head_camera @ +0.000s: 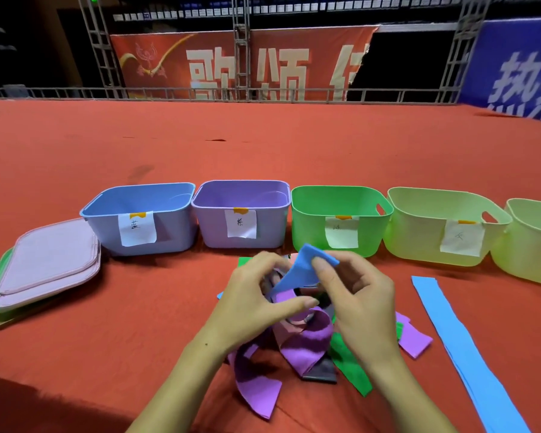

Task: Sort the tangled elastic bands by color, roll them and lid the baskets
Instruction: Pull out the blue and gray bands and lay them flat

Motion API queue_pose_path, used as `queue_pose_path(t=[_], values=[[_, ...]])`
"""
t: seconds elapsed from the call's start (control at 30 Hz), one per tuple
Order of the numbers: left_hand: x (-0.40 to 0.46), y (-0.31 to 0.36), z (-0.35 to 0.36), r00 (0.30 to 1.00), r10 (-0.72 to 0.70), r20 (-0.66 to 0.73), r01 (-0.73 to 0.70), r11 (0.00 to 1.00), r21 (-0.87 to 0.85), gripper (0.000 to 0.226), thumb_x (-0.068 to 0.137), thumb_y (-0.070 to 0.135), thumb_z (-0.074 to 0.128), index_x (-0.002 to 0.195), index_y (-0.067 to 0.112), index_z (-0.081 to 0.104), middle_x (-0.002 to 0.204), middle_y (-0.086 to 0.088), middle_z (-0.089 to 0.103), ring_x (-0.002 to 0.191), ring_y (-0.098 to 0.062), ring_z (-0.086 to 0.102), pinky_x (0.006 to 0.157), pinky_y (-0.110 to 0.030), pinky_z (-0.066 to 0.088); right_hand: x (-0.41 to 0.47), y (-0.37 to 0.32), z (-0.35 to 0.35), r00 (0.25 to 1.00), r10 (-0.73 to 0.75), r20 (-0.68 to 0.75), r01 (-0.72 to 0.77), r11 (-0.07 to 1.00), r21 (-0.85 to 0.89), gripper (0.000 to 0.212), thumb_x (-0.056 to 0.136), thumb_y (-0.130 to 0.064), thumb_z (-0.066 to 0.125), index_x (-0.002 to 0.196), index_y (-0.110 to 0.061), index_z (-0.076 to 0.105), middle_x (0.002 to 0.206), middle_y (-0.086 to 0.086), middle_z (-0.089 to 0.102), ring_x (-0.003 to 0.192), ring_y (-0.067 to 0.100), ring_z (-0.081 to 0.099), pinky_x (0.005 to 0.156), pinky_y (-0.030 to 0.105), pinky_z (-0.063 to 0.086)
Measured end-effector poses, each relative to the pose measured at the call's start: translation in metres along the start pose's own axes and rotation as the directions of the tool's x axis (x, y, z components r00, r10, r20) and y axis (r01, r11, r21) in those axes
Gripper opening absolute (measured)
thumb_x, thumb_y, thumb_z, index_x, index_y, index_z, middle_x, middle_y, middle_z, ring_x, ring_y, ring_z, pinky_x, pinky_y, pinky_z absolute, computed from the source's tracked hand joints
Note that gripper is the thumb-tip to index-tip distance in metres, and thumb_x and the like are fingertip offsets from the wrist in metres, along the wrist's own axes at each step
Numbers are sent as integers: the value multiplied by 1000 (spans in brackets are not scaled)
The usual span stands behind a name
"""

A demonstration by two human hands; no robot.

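hands (256,295) (356,295) share a grip on a blue band (297,276), hiding the tangled bands (303,342).

smooth plastic baskets (241,214), matt elastic bands (306,342), red cloth (263,145)

The fifth basket (537,245) is cut by the right edge; both hands (256,295) hide the tangle's (303,342) middle.

Both hands' grip on a blue band (297,273) above the tangled pile (306,342), left hand (256,295), right hand (356,295).
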State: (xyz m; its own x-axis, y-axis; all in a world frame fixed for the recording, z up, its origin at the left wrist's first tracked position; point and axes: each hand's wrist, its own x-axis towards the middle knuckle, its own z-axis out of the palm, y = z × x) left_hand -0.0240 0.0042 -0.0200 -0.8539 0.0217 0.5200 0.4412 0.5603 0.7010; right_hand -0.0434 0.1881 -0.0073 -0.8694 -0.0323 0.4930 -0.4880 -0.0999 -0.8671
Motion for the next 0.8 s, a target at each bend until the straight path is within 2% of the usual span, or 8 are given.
queue_pose_path(t=[0.13,0.23,0.3,0.4,0.47,0.6,0.7,0.8], values=[[0,-15,9,993,-58,107,54,998,39,31,87,51,81,96,22,75,76,4,67,70,-24,58,65,-47,50,15,-23,-18,986,-55,-156,68,994,81,11,96,-7,73,98,-17,78,84,0,79,73,14,69,66,29,61],[6,-11,15,996,-30,84,29,1000,4,25,95,44,73,86,20,75,66,9,56,63,-7,44,59,-37,39,28,-32,-39,960,-63,-273,93,990,101,8,97,-11,73,99,-18,77,83,-5,78,77,11,71,70,30,62],[13,-2,26,997,-17,77,22,998,-66,25,98,40,71,86,18,73,71,0,62,65,-8,49,61,-38,43,34,-34,-53,941,-60,-332,96,991,93,8,97,-13,75,101,-20,77,83,-6,79,77,10,71,74,31,62],[21,16,51,989,-8,150,34,984,-175,28,100,39,72,95,12,70,79,-3,71,74,-30,70,66,-48,55,39,-36,-72,929,-23,-370,80,987,140,15,97,-9,74,107,-21,74,86,-5,81,79,9,74,74,26,60],[24,28,69,965,-6,262,79,960,-269,20,102,31,73,89,19,65,75,5,70,77,-33,75,64,-37,52,40,-39,-86,923,-5,-386,69,986,152,18,97,-7,73,110,-20,72,88,-6,82,81,7,74,76,25,60],[31,49,98,925,82,372,-11,982,-188,50,101,49,66,63,23,46,63,8,37,62,-6,35,59,-31,29,40,-41,-122,938,22,-347,24,992,127,18,100,-9,70,112,-21,70,78,-5,76,75,8,66,71,25,59],[40,60,116,949,32,314,-6,996,-85,53,94,69,62,76,19,65,70,5,63,68,-2,56,67,-41,50,36,-38,-143,974,43,-222,-32,998,54,22,102,-13,68,122,-21,72,70,15,45,72,19,44,65,28,51],[54,86,130,980,27,198,36,951,-308,23,91,49,79,107,34,74,101,16,78,92,-3,73,85,-28,59,30,-37,-160,990,56,-128,-56,998,9,27,100,-12,70,126,-19,71,63,24,44,68,19,42,66,28,47]])
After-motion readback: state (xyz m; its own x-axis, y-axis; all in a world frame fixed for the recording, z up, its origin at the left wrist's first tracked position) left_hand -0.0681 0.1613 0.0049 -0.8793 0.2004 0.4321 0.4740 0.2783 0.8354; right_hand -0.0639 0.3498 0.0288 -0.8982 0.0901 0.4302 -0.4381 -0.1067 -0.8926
